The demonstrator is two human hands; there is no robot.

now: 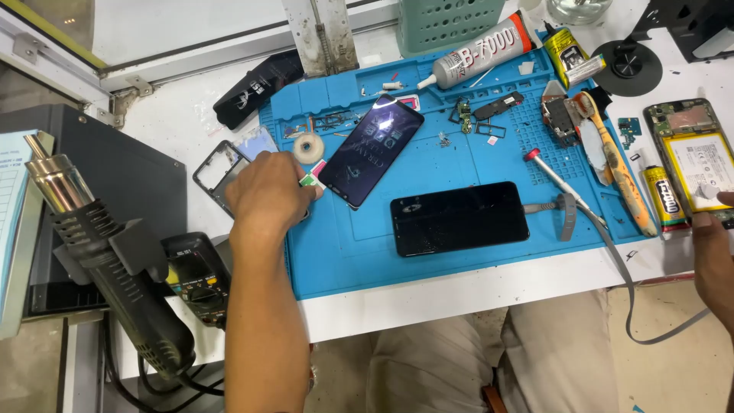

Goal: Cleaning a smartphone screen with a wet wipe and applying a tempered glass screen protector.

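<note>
My left hand (266,197) rests at the left edge of the blue work mat (359,245), fingers curled on a small green and pink card (310,179) beside a tilted phone screen panel (371,150). A dark cracked phone (459,218) lies flat in the middle of the mat with a cable plugged into its right end. My right hand (715,256) is at the far right, its fingertips touching an opened phone with a white battery (692,153). Whether that hand grips anything is unclear.
A hot air gun (99,252) stands at the left above a multimeter (195,275). An empty phone frame (218,172), tape roll (308,147), glue tube (478,53), screwdriver (562,187), orange-handled brush (615,164) and small parts lie around the mat. A green basket (447,21) stands behind.
</note>
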